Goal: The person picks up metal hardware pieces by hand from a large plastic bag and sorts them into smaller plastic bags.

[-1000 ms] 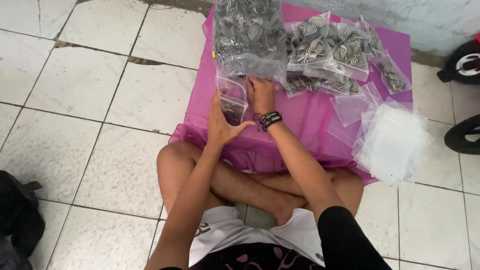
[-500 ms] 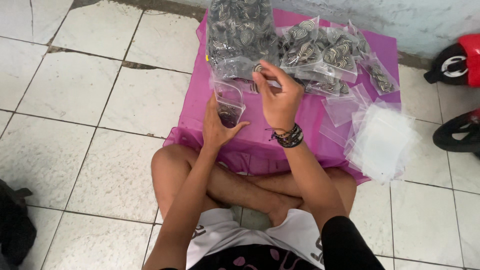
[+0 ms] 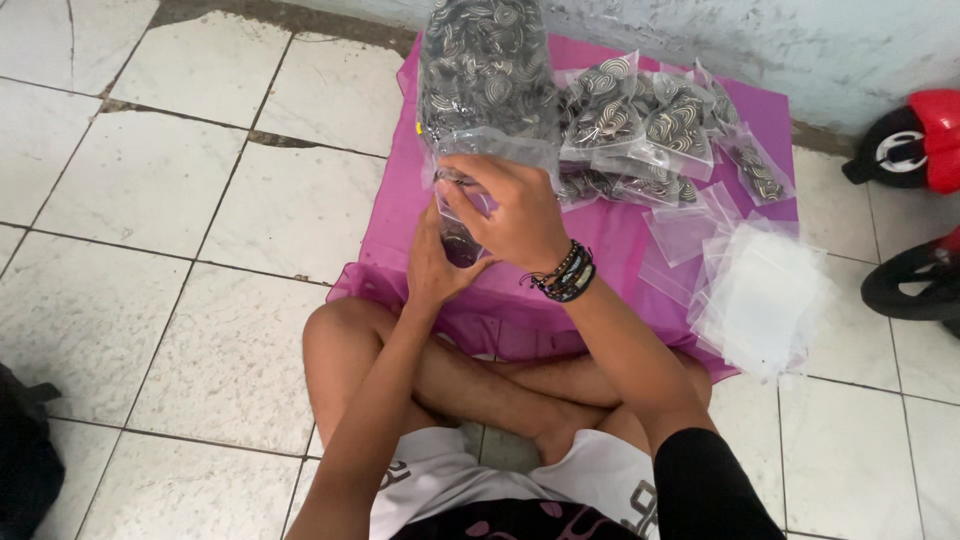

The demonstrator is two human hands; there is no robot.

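A small clear zip bag [image 3: 458,235], partly filled with dark striped discs, stands upright on the magenta cloth [image 3: 620,250], just in front of the big clear bag of striped discs [image 3: 487,75]. The left hand [image 3: 435,265] cups the small bag from behind and below, its grip wrapped round the bag's lower part. The right hand [image 3: 510,215] lies over the bag's mouth, fingers bunched together at the opening; whether they pinch any discs I cannot tell, since the back of the hand hides the tips.

Half a second ago the right hand was raised near the big bag's mouth with discs between its fingertips; now it has come down onto the small bag. One second ago it was reaching into the big bag. The left hand has stayed on the small bag throughout.

Behind the right hand lies a heap of filled small bags [image 3: 650,125]. To the right of the wrist, with its beaded bracelets [image 3: 566,272], a stack of empty zip bags [image 3: 760,290] rests at the cloth's edge. The person sits cross-legged on the tiled floor [image 3: 150,200].
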